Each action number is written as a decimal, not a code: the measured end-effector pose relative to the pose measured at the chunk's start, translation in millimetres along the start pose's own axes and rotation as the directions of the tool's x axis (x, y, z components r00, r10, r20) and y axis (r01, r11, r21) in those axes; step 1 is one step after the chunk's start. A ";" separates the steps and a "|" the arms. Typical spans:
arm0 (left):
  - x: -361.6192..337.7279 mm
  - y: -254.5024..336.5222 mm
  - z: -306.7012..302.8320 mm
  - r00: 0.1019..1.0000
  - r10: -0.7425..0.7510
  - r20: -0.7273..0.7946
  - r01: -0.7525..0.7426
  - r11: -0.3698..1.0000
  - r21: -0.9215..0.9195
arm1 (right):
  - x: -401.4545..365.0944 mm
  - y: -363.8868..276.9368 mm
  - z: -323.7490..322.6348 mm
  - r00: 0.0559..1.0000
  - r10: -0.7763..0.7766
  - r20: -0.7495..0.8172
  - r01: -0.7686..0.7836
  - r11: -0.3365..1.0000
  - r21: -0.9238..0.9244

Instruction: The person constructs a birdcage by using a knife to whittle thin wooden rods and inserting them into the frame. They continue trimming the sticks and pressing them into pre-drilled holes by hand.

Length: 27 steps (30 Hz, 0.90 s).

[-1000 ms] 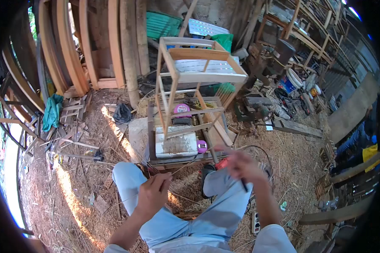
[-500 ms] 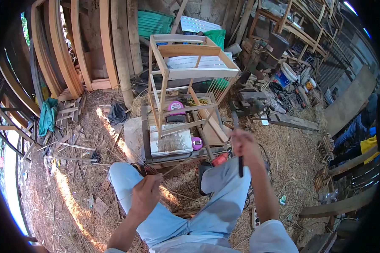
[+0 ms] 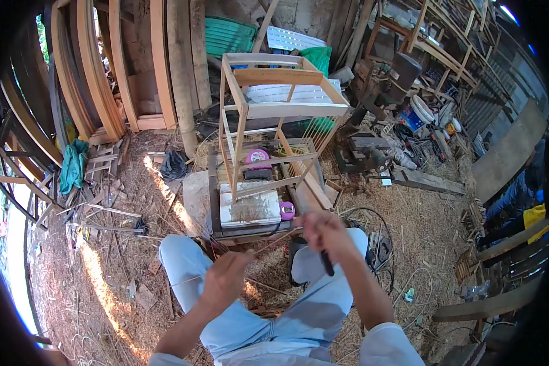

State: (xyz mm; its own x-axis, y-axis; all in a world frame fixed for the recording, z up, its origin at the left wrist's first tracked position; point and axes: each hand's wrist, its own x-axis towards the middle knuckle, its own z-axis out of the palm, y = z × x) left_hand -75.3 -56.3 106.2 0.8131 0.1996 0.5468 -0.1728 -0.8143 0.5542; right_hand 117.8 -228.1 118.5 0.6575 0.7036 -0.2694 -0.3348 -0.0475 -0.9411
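Your left hand [image 3: 226,277] sits over your left knee at 7 o'clock. It is blurred, with its fingers pinched on the near end of a thin strip [image 3: 273,243]. The strip runs toward 1 o'clock to your right hand [image 3: 322,233], whose fingers are curled tight around a dark tool [image 3: 327,263] that points down out of the fist. You cannot tell whether that hand also grips the strip. Just past your knees at 12 o'clock, a low counter [image 3: 216,201] carries a bare wooden frame [image 3: 274,78], with a pink tape [image 3: 258,156] inside it and a purple one [image 3: 287,211] by its foot. A black cable [image 3: 372,215] loops on the straw at 2 o'clock. Another person's sleeve [image 3: 518,198] shows at 3 o'clock.
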 end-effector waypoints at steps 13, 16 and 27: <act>18.3 7.3 11.8 0.994 0.057 -0.094 -0.047 0.993 0.106 | -5.3 -1.8 46.3 0.965 0.071 0.252 -0.106 0.986 0.125; 11.3 3.2 8.3 0.996 0.038 -0.078 -0.037 0.999 0.007 | -5.7 -1.2 28.8 0.967 0.090 0.240 -0.126 0.982 0.140; 10.9 -0.4 14.1 0.949 -0.310 -0.063 0.296 0.940 -0.170 | -6.8 14.2 17.9 0.973 0.014 0.229 -0.025 0.999 0.043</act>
State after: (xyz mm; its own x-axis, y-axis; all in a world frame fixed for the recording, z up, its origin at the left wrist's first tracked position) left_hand -58.6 -61.5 103.1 0.7899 0.4763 0.3862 -0.0163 -0.6133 0.7897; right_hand 96.5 -221.0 110.7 0.4806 0.8466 -0.2287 -0.3797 -0.0342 -0.9245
